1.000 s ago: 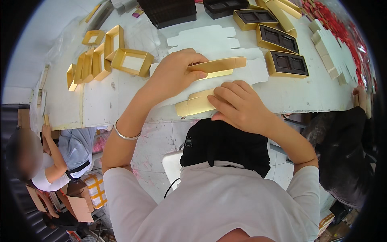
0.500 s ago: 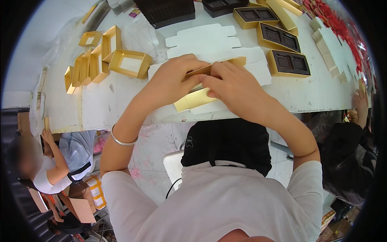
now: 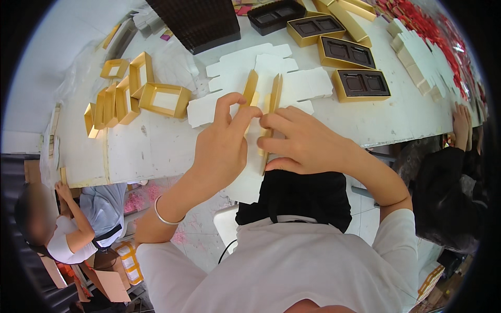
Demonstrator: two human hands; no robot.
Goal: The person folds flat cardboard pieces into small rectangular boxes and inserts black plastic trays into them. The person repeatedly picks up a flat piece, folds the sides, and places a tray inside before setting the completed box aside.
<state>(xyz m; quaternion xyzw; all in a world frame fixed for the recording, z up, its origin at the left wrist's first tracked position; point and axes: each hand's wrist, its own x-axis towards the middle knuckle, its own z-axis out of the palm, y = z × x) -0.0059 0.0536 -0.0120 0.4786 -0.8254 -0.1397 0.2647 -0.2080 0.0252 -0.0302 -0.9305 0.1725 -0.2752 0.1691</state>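
Observation:
Between my hands is a partly folded gold cardboard box [image 3: 274, 95], white on its other face, its two long sides standing up and running away from me. My left hand [image 3: 222, 146] is closed about its left side, thumb tucked in and fingers bent over the edge. On the opposite side, my right hand [image 3: 305, 138] grips the wall, with its thumb low on the outside and fingertips reaching inside. The fingertips of both hands nearly meet over the middle. Beneath and beyond lie flat white box blanks [image 3: 313, 83].
Folded gold frames [image 3: 164, 99] stand at the left. Gold boxes with dark trays [image 3: 362, 86] sit at the right, near a stack of white blanks [image 3: 417, 62]. A tall stack of dark trays [image 3: 201, 23] rises at the back. Co-workers' hands [image 3: 63, 191] show at both table edges.
The gold box has turned from lying crosswise to pointing away from me, with both long sides now upright. My hands have moved apart to its two sides. The whole view has shifted slightly.

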